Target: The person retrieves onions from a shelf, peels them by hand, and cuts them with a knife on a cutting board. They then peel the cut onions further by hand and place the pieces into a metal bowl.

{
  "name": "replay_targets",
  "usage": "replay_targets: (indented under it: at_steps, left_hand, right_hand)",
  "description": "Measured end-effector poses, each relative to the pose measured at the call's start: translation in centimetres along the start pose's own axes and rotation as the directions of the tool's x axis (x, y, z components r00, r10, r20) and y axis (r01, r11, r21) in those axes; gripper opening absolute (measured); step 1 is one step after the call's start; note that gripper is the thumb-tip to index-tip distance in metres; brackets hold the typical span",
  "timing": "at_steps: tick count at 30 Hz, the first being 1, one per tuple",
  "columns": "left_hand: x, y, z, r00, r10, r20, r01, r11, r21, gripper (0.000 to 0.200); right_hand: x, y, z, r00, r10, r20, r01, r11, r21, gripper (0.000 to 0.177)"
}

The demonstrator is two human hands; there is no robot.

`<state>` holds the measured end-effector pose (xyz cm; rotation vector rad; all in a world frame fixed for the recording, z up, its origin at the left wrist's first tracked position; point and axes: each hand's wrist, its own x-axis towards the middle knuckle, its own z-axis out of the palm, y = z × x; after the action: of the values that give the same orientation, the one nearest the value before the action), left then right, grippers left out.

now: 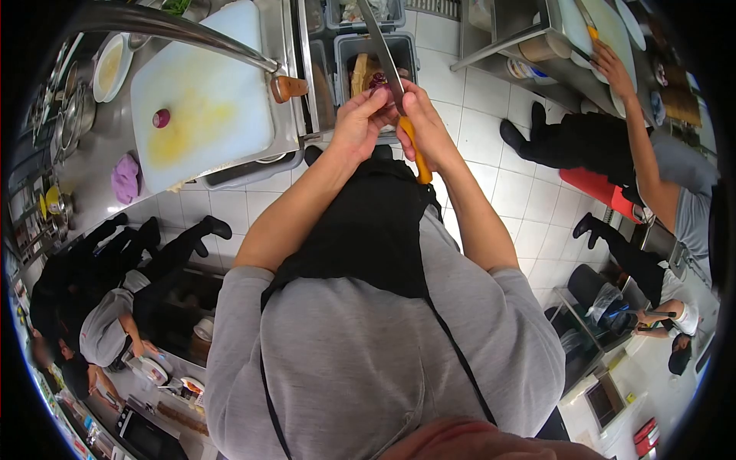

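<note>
Right hand (431,130) closed around yellow-orange handle of knife (389,63); left hand (360,123) half-curled, holding purple piece (381,91) beside blade, near grey bin (415,55).

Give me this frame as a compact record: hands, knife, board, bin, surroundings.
Left hand: holds a small purple-red piece, probably onion, partly hidden by fingers
Right hand: grips the orange-handled kitchen knife
Knife pose: blade points away from the wearer; contact with the piece unclear
Under hands: gray bin with food scraps
White cutting board: yellow stains, one red onion piece
Steel counter: purple cloth near the board
Right side: co-worker's hand at another board
</note>
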<state>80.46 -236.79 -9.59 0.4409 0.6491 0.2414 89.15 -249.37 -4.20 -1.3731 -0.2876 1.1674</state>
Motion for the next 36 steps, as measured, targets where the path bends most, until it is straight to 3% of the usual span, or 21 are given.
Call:
replay_targets:
  at_steps: [4,6,8,10,15,16,19,20,21,23,24,26,29,30,32,34,36]
  left_hand:
    - [0.7,0.2,-0.8,0.976,0.211,0.059,-0.219,0.958,0.184,0.045]
    - [1.7,-0.2,-3.0,0.992,0.126,-0.028,-0.116,0.963,0.243,0.048]
    - [1.6,-0.6,-4.6,1.000,0.011,-0.019,-0.005,0.963,0.269,0.047]
    - [0.6,-0.7,-4.7,0.993,-0.100,-0.063,0.114,0.953,0.280,0.052]
    - [0.7,-2.9,-7.9,0.962,-0.270,0.038,0.252,0.932,0.259,0.050]
    - [0.8,-3.4,-8.4,0.955,-0.293,0.044,0.275,0.932,0.237,0.046]
    - [1.8,-4.5,-10.0,0.917,-0.341,0.207,0.323,0.939,0.117,0.046]
    - [-0.1,-3.6,-9.7,0.873,-0.181,0.454,0.145,0.983,0.114,0.046]
    - [-1.1,-3.3,-9.6,0.833,-0.087,0.547,0.038,0.994,0.101,0.046]
    - [-1.6,-2.9,-9.7,0.854,-0.018,0.519,-0.094,0.978,0.189,0.044]
    - [-1.7,-3.0,-9.8,0.869,-0.002,0.496,-0.131,0.963,0.234,0.044]
    - [-1.8,-3.7,-10.0,0.881,0.035,0.472,-0.204,0.928,0.310,0.042]
    - [-1.7,-3.8,-10.5,0.873,0.068,0.483,-0.297,0.859,0.416,0.040]
    - [-2.0,-3.5,-10.1,0.867,0.070,0.493,-0.307,0.855,0.418,0.039]
    - [-3.1,-2.4,-8.1,0.850,0.120,0.512,-0.248,0.950,0.189,0.038]
    - [-0.9,-3.0,-10.1,0.846,0.057,0.531,-0.274,0.899,0.341,0.036]
    - [-2.7,-1.8,-8.3,0.936,-0.108,0.336,0.117,0.993,-0.007,0.031]
  right_hand:
    - [-1.5,0.1,-0.2,0.999,0.031,-0.041,-0.034,0.997,-0.074,0.071]
    - [-2.8,-0.1,-0.8,0.996,-0.004,-0.084,-0.007,0.992,-0.130,0.072]
    - [-4.6,-1.1,-1.8,0.987,-0.051,-0.151,0.010,0.966,-0.260,0.070]
    - [-6.0,-2.4,-3.9,0.982,-0.113,-0.152,0.028,0.880,-0.474,0.066]
    - [-8.5,-9.0,-2.8,0.998,-0.041,0.047,0.062,0.639,-0.767,0.057]
    - [-8.2,-9.6,-1.6,0.994,0.029,0.106,0.055,0.701,-0.711,0.057]
    - [-7.2,-9.2,4.5,0.946,0.182,0.267,-0.015,0.850,-0.526,0.056]
    - [-5.7,-7.3,6.3,0.941,0.089,0.327,0.092,0.861,-0.500,0.055]
    - [-4.3,-5.3,8.2,0.924,-0.006,0.382,0.198,0.862,-0.467,0.055]
    - [-0.4,-2.7,12.1,0.862,-0.253,0.440,0.484,0.670,-0.563,0.053]
    - [1.4,-2.4,14.2,0.856,-0.298,0.423,0.516,0.546,-0.660,0.051]
    - [5.8,0.0,17.8,0.840,-0.377,0.389,0.531,0.426,-0.732,0.045]
    - [10.5,1.4,21.4,0.844,-0.362,0.395,0.478,0.176,-0.860,0.036]
    - [11.1,1.4,22.1,0.799,-0.414,0.435,0.503,0.066,-0.862,0.033]
    - [11.7,1.2,22.7,0.699,-0.490,0.520,0.516,-0.159,-0.842,0.028]
    - [9.6,0.1,22.2,0.648,-0.524,0.552,0.599,-0.095,-0.795,0.024]
    - [6.0,-1.8,19.5,0.629,-0.499,0.596,0.675,-0.028,-0.737,0.019]
